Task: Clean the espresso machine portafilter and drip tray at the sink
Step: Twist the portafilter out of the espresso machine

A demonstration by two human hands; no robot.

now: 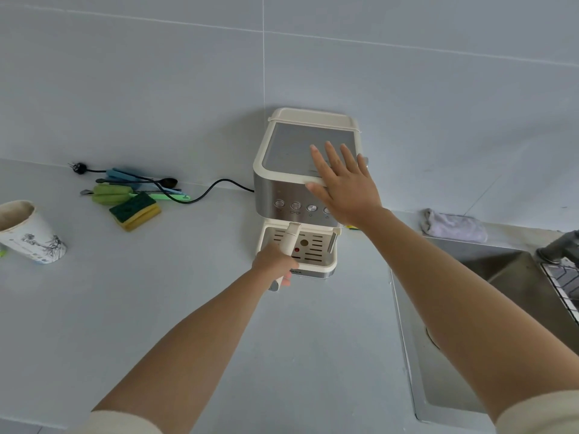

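Note:
A cream and steel espresso machine stands on the counter against the wall. Its portafilter handle sticks out from under the front, over the slotted cream drip tray. My left hand is wrapped around the lower part of that handle. My right hand lies flat on the machine's top front right corner, fingers spread, holding nothing. The portafilter's basket end is hidden under the machine's head.
A steel sink with a wire rack lies to the right, a grey cloth at its back edge. Left of the machine are a green-yellow sponge, brushes and a spoon, the power cord, and a tipped paper cup.

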